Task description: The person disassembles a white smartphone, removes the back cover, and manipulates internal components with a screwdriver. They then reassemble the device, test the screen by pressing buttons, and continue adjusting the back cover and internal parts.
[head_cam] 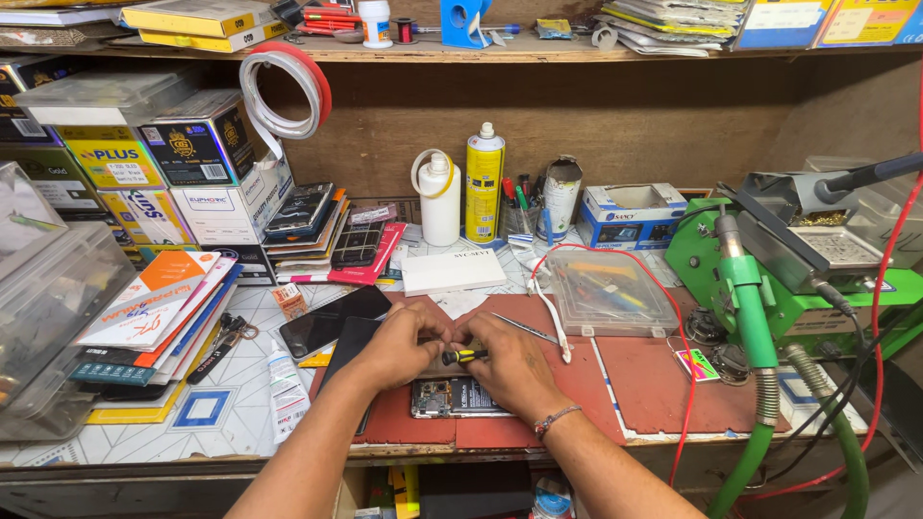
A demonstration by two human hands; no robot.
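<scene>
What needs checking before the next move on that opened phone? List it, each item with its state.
1. Opened phone lies flat on the red mat: ok.
2. Screwdriver held in the right hand: ok.
3. Left hand is at the phone's top edge: ok.
4. Screwdriver tip seated in a screw: cannot tell, the hands hide it.
5. Tweezers lie on the mat beside the right hand: ok.
6. Red wire crosses the mat but stays right of the phone: ok.
</scene>
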